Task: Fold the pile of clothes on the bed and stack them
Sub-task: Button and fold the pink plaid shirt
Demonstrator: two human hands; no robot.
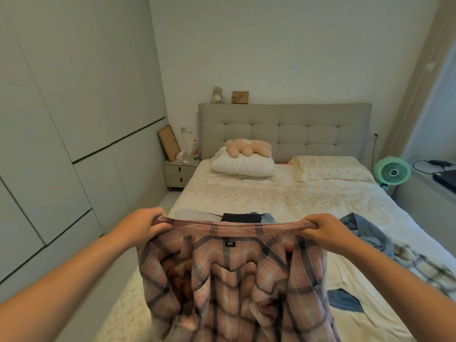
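the person is holding up a pink checked shirt [232,275] in the air over the near end of the bed [283,196]. the left hand [145,225] pinches one end of the top edge, and the right hand [320,230] pinches the other end. the fingers [161,218] of both hands are curled tight on the cloth, and the edge is pulled straight between them.

this looks like the start of folding this one shirt. i think the next move is to lay it down flat on the bed, then fold in the sides.

behind the shirt sit some folded clothes [237,217], a dark one and some light blue ones. the shirt hides most of them, so i cannot tell how many there are. to the right lie more loose clothes [365,233], blue and checked, not folded yet. the bottom of the shirt runs off the picture, so i cannot see the sleeves.
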